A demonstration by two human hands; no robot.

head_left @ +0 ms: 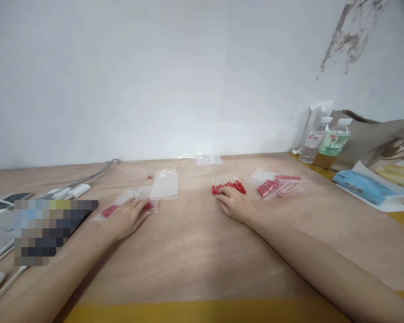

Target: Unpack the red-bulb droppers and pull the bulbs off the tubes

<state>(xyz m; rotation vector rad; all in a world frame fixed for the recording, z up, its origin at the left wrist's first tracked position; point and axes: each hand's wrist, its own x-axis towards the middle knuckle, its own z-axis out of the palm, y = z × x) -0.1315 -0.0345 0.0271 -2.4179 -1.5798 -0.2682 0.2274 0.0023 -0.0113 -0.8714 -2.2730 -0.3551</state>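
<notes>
My left hand (128, 217) lies flat on a clear bag of red-tipped sticks (109, 209), its fingers stretched over the bag. My right hand (233, 203) rests palm down on the table, its fingertips touching a loose row of red-tipped sticks (229, 184). A stack of empty clear zip bags (164, 184) lies just beyond my left hand. To the right of my right hand sits a pile of filled bags with red-tipped sticks (278, 185).
The brown table (195, 251) has a yellow front edge. More clear bags (208, 159) lie by the wall. Two bottles (325, 142), a beige bag and a blue packet (366, 187) stand at right. Cables, a white adapter (78, 190) and devices lie at left.
</notes>
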